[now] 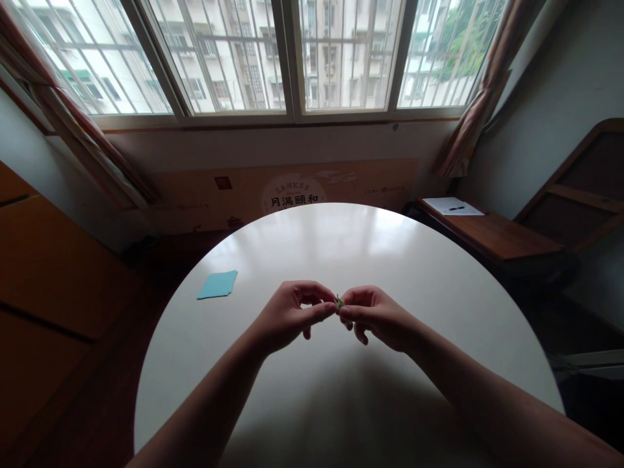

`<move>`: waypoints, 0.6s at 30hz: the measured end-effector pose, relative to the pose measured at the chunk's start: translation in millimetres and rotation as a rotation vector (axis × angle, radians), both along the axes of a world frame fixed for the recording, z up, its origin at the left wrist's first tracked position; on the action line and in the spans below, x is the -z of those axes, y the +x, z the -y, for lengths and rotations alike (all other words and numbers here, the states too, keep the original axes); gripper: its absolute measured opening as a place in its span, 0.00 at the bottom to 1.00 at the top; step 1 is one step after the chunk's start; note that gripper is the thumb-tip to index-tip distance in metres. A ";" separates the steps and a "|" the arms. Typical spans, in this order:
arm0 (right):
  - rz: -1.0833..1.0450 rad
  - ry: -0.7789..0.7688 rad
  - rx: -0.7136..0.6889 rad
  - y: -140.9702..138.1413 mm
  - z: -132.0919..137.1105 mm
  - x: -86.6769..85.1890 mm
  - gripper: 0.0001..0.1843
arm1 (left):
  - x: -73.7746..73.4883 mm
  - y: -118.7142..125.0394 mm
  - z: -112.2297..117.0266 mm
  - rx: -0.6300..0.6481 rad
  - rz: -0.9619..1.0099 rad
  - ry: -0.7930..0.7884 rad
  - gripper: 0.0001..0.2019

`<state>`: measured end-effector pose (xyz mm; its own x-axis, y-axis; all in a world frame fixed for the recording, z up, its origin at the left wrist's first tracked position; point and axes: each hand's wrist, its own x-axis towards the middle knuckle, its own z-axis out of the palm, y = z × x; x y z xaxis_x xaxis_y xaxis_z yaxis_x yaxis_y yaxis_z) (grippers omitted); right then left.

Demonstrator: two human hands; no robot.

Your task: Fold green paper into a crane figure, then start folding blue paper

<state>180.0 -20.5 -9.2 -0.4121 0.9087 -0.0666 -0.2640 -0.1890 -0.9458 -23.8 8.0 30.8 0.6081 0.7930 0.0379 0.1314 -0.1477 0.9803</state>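
Note:
Over the middle of the white table, my left hand [299,310] and my right hand [377,313] meet fingertip to fingertip. Between them is a small green folded paper [340,302], mostly covered by the fingers, so its full shape is hidden. Thumb and index finger of my left hand pinch its left side. The right thumb and fingers close on its right side, while the other right fingers curl below. To the left of my hands, a few light-blue square paper sheets [217,285] lie in a slightly uneven stack.
The round white table [312,250] reflects window light at its far side. Beyond it stands a printed cardboard panel [195,195] under the barred window. At right, a wooden side table [507,237] carries a white paper sheet [441,206] and a dark pen [457,208].

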 end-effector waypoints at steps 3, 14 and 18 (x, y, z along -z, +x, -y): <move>0.031 0.036 0.028 -0.2 -0.9 2.1 0.14 | 0.6 0.8 0.5 -0.026 -0.041 0.072 0.09; 0.146 0.188 0.100 1.5 0.7 -0.5 0.13 | 0.8 4.9 3.3 -0.087 -0.055 0.097 0.06; 0.217 0.277 0.188 -1.1 3.5 -1.1 0.11 | 2.4 8.4 5.1 -0.135 -0.056 0.070 0.08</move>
